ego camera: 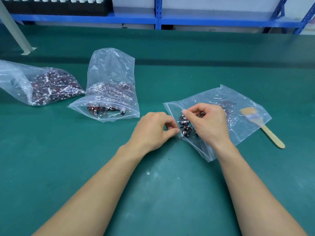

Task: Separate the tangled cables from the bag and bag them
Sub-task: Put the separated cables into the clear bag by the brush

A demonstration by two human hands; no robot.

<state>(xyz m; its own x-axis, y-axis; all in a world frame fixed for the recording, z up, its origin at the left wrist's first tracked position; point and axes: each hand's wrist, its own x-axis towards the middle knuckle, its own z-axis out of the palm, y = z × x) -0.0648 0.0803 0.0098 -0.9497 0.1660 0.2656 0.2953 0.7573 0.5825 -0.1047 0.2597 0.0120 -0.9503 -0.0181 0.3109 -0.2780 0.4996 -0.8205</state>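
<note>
Bright, even light from above, we saw, and only faint soft shadows lay on the green mat [59,150]. Glare sparkled off the clear plastic bags [110,70]. The wide lens bent the blue shelf [85,18] up top, and the brush [271,136] looked smeared behind plastic.

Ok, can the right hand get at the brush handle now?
Probably, once freed: the right hand pinches cables, but the brush handle lies bare beside the bag.
</note>
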